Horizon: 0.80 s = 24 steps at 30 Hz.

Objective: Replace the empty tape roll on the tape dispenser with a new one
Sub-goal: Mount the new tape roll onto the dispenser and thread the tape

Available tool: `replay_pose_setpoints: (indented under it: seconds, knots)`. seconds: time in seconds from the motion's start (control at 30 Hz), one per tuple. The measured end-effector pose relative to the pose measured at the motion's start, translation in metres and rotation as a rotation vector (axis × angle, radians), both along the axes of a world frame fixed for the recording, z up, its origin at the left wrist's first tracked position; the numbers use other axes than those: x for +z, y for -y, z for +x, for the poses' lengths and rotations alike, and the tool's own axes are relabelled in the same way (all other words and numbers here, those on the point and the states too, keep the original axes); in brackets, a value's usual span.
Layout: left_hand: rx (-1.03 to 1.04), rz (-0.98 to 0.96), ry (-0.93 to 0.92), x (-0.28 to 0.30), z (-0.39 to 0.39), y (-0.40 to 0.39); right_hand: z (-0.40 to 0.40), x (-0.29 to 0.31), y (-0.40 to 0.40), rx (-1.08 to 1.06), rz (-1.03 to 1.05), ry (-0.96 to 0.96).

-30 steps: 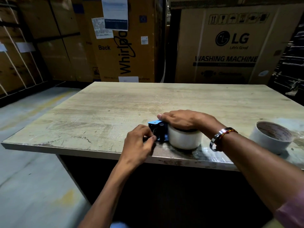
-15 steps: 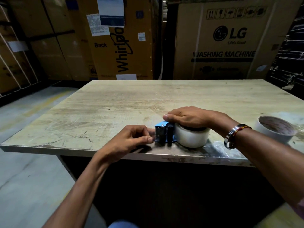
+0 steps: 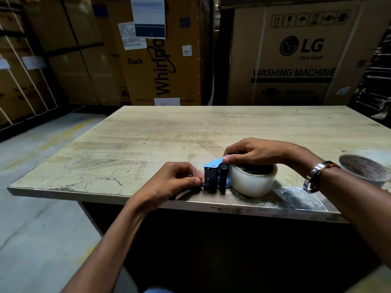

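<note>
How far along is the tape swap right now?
Done: new tape roll sits on the blue dispenser; the empty core lies aside. In hand: right hand steadies the roll, left hand pinches at the dispenser's front. Left: feeding tape through to the blade.

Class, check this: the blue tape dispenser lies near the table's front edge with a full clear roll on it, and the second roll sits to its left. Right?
Not quite. The head view shows the second roll to the right of the blue tape dispenser, not left. The rest holds.
</note>
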<state>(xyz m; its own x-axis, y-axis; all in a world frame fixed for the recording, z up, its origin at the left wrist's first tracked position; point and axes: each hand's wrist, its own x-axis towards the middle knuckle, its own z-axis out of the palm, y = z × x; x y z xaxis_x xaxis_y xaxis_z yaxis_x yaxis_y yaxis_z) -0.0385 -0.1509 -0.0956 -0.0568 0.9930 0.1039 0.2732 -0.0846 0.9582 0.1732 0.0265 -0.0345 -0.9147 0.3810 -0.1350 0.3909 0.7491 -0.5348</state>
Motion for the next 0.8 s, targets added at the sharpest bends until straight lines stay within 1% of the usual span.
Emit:
replay_pose_setpoints:
  seconds: [0.07, 0.13, 0.27, 0.37, 0.43, 0.57, 0.7, 0.8]
  knots:
    - [-0.029, -0.046, 0.048, 0.003, -0.002, 0.0, -0.001, 0.002, 0.001, 0.008, -0.015, -0.007]
    - [-0.085, -0.09, 0.112, 0.006, -0.003, 0.002, 0.0, 0.006, 0.005, 0.021, -0.077, -0.035]
    - [-0.193, -0.094, 0.281, 0.023, -0.004, 0.009, 0.012, 0.008, 0.011, 0.059, -0.354, -0.117]
    - [-0.222, -0.053, 0.309, 0.043, 0.001, 0.011, 0.021, -0.001, 0.013, 0.074, -0.456, -0.222]
    - [-0.179, -0.033, 0.297, 0.056, 0.009, 0.01, 0.026, -0.007, 0.015, 0.022, -0.543, -0.266]
    - [-0.004, -0.028, 0.302, 0.075, 0.025, -0.004, 0.033, -0.016, 0.012, -0.07, -0.73, -0.338]
    - [0.112, -0.009, 0.259, 0.086, 0.038, -0.02, 0.037, -0.029, 0.002, -0.025, -0.962, -0.396]
    - [0.126, 0.005, 0.235, 0.09, 0.042, -0.033, 0.041, -0.043, -0.011, -0.009, -1.018, -0.413]
